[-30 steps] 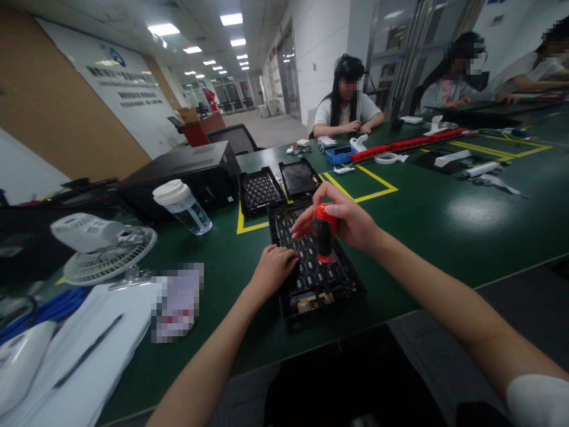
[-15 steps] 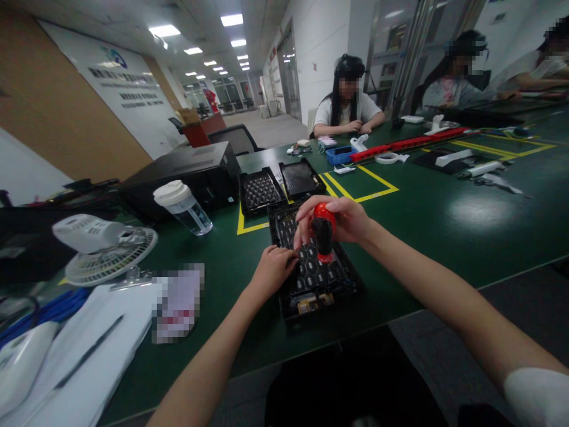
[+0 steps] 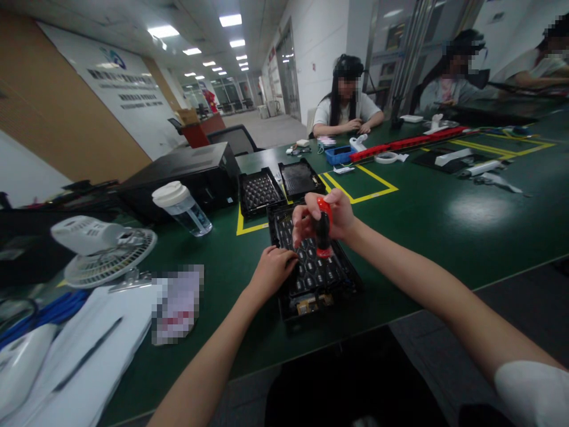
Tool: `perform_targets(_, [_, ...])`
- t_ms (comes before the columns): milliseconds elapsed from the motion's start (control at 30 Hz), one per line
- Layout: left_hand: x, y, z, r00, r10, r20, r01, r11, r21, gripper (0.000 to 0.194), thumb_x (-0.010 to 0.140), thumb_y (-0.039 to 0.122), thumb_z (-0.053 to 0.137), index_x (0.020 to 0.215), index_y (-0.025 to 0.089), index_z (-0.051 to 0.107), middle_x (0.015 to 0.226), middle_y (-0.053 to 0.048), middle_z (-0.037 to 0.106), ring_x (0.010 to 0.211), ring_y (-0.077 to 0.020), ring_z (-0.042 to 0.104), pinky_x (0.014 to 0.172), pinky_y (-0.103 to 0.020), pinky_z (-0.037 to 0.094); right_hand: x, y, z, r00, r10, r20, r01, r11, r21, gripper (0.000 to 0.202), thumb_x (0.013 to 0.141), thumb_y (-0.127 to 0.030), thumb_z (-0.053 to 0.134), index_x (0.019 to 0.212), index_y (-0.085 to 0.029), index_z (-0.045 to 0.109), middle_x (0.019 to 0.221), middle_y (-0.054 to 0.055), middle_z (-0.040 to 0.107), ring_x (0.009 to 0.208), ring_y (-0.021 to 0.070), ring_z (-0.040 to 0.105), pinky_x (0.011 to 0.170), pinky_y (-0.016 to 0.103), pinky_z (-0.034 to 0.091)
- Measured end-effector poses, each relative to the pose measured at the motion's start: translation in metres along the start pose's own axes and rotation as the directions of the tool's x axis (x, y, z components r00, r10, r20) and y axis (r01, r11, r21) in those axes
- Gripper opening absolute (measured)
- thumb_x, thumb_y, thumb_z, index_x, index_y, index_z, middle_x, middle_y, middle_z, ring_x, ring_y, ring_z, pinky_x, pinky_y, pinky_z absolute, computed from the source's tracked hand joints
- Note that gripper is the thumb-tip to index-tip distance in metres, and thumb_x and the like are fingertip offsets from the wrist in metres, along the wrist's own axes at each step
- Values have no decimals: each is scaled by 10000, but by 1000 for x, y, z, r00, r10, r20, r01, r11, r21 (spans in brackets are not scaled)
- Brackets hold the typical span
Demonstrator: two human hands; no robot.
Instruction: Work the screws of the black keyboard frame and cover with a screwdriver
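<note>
In front of me a black case (image 3: 342,264) lies on the green table, filled with rows of dark rounded cells and with a yellowish circuit board (image 3: 315,304) at its near end. My right hand (image 3: 326,216) grips a red-and-black screwdriver (image 3: 323,231) above the case. The handle stands nearly upright, and the tip is too dark to make out. My left hand (image 3: 275,270) lies on the case's left edge, fingers bent over the rim and closed. Beyond the case sit another cell-filled tray (image 3: 261,193) and a black cover-like tray (image 3: 302,178).
Left of the case are a lidded water bottle (image 3: 182,207), a white fan (image 3: 106,249), a clipboard with papers (image 3: 111,332) and a black computer tower (image 3: 186,178). A blue bin (image 3: 340,155) and a tape roll (image 3: 386,158) lie farther back. Other people sit across the table.
My right hand has turned a little around the screwdriver handle, its fingers shifting and the wrist moving slightly left. My left hand and the case stay in place.
</note>
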State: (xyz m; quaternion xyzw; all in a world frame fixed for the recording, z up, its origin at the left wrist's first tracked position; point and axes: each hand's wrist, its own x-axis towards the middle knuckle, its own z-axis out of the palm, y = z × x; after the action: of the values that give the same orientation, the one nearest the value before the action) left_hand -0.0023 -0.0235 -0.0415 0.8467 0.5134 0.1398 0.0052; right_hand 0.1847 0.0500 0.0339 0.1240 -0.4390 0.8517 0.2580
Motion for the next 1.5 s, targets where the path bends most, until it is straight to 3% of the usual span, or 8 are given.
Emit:
perform_targets(167, [1,0,1,1000,3,0,-3,1000,26,176,870,260,509,946,215,660,917,-40,707,874,-190,631,959,-402,372,8,5,6,999,38,31,-35,997,-66,182,688,-332,459,636,-163,414,749,111,676,624,256,663,530,454,544])
perform_targets(267, [0,0,1,1000,9,2,-9,1000,26,178,871,253,505,962,221,654,927,-35,707,886,-192,628,974,-406,360,10,7,15,990,50,135,-40,996,-81,180,711,-341,448,696,-162,447,633,60,645,408,177,579,357,312,476])
perform_targets(367, [0,1,0,1000,8,5,-8,1000,12,175,871,246,503,963,225,650,947,-31,706,902,-190,625,983,-404,352,11,10,22,981,39,188,-31,998,-47,175,738,-333,422,781,-172,474,558,-1,586,315,106,463,299,212,383])
perform_targets(500, [0,2,-2,1000,7,3,-7,1000,6,178,874,242,496,955,216,651,964,-35,703,920,-192,620,972,-399,363,10,12,26,975,23,219,-14,999,-41,192,754,-333,418,836,-176,494,546,-29,537,317,80,409,300,184,352])
perform_targets(633, [0,2,-2,1000,4,9,-4,1000,12,180,871,244,499,970,216,647,966,-37,703,926,-194,617,975,-402,361,8,12,29,973,12,230,5,997,-73,194,773,-332,424,729,-155,488,557,-23,516,336,74,422,310,182,351])
perform_targets(800, [0,3,-1,1000,6,14,-6,1000,13,173,873,244,496,948,210,649,930,-35,704,893,-192,622,972,-406,369,2,13,35,981,-18,192,39,994,-106,198,797,-342,456,751,-155,502,574,-29,517,355,68,429,323,175,354])
perform_targets(1133, [2,2,-1,1000,-25,-12,24,1000,-16,149,863,236,502,870,195,645,883,-48,688,864,-197,612,933,-388,402,-2,23,45,975,-12,223,51,984,-170,255,828,-390,481,809,-141,536,605,-25,531,379,58,461,344,165,368])
perform_targets(1500, [1,2,1,1000,0,4,0,1000,22,157,860,226,501,921,207,644,900,-53,689,879,-207,614,932,-400,404,-5,24,47,985,-85,152,120,963,-242,261,857,-383,426,826,-147,532,602,-33,513,367,59,448,323,156,342])
